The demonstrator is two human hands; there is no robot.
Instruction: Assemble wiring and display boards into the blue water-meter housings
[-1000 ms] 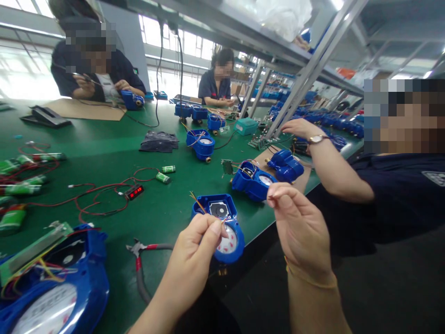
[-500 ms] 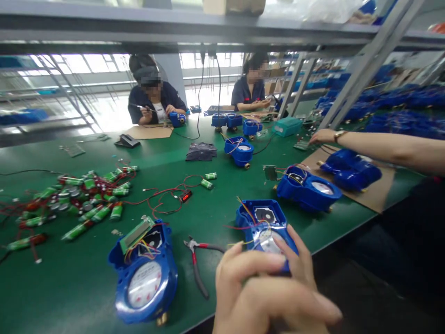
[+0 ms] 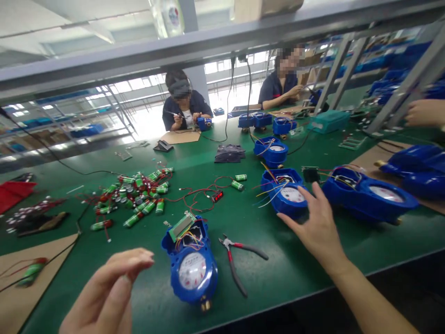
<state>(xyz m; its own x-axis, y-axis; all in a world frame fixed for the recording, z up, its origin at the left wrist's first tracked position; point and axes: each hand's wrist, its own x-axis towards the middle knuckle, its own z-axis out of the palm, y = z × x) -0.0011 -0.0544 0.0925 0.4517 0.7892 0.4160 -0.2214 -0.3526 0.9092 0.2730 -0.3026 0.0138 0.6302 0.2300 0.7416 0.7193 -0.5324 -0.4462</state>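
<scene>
A blue water meter (image 3: 288, 197) with loose coloured wires stands on the green table. My right hand (image 3: 318, 227) is at its near right side, thumb and fingers spread apart; I cannot tell if they touch it. At lower left, my left hand (image 3: 113, 287) has its fingers drawn together in a loose pinch, with nothing visible in them. Right of it lies another blue water meter (image 3: 193, 271), its small green circuit board (image 3: 183, 226) with a display propped at the open housing. Red-handled cutting pliers (image 3: 236, 260) rest open between the two meters.
Green batteries (image 3: 142, 199) with red leads lie heaped at left, near a small red-lit display (image 3: 218, 196). A larger blue meter (image 3: 368, 192) stands at right, beside a co-worker's hand (image 3: 426, 112). Two people sit across the table. A metal shelf (image 3: 208, 51) crosses above.
The view has swung left. My hands have moved apart, the left away to the left. The wired water meter now stands farther back, close to the larger meter. The co-worker's arm has drawn back.
</scene>
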